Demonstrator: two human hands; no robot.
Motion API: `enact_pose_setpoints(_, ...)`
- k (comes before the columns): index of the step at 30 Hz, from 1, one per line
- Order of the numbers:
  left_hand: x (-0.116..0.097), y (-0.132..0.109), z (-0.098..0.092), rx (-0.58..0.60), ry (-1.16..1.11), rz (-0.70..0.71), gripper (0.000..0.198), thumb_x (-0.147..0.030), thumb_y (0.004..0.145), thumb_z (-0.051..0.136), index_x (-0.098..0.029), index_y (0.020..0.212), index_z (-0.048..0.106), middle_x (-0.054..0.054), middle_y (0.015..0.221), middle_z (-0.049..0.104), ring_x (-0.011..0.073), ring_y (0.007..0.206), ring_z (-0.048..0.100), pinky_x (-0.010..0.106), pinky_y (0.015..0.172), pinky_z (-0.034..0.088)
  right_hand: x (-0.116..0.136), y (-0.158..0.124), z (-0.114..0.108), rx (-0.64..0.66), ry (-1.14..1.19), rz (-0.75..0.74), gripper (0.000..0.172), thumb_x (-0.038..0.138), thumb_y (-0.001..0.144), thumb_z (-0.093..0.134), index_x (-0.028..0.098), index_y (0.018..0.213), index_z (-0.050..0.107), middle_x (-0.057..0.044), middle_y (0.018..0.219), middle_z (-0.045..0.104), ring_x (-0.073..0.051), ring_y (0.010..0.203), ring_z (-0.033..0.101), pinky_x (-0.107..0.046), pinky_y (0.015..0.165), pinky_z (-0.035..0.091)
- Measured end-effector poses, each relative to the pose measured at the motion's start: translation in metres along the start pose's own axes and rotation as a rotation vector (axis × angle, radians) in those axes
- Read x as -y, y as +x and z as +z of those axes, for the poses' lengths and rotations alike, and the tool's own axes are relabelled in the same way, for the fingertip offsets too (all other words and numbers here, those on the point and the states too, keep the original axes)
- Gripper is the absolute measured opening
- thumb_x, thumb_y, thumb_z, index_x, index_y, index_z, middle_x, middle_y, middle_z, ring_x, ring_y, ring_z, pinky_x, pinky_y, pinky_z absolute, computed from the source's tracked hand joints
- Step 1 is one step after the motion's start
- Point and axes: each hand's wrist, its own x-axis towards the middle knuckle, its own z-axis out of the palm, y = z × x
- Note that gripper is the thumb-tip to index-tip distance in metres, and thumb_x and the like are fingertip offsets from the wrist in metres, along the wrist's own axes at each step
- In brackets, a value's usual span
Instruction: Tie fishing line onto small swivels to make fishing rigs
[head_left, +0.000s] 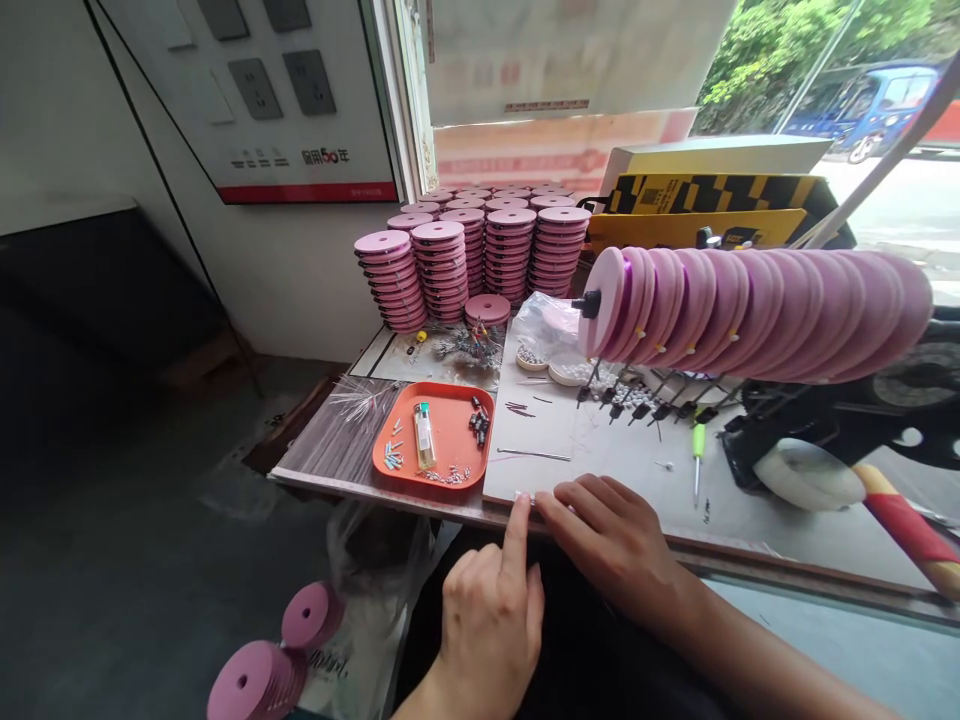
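At the front edge of the white work board (540,425), my left hand (491,605) stretches out its index finger, with the other fingers curled and the thumb apart. Its fingertip meets a small whitish piece (523,495), too small to name. My right hand (611,530) rests just to the right, its fingers bent together and the index fingertip beside that piece. Whatever lies under the right fingers is hidden. A thin metal rod (534,454) lies on the board beyond both hands. Left of them sits an orange tray (386,440) with a lighter (424,436), small metal pieces and black parts.
Pink spools (437,262) stand stacked at the back, with more on the floor (255,680). A rack of pink spools (750,310) overhangs the board on the right. Near it lie a green screwdriver (698,455), a white roll of tape (810,475) and a red-wrapped handle (911,530).
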Motion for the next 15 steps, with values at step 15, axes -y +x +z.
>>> enact_pose_setpoints(15,-0.004,0.009,-0.018,-0.025,0.605,0.279,0.064,0.000,0.055,0.050,-0.007,0.118,0.059,-0.002,0.039,0.053,0.0126,0.035,0.049,0.022,0.039,0.042,-0.020,-0.026,-0.038,-0.019,-0.141,-0.076,0.023,0.007,0.090,0.038,0.017,0.091,0.058,-0.004,0.073,0.067,-0.017,0.068,0.058,-0.034,0.072,0.045)
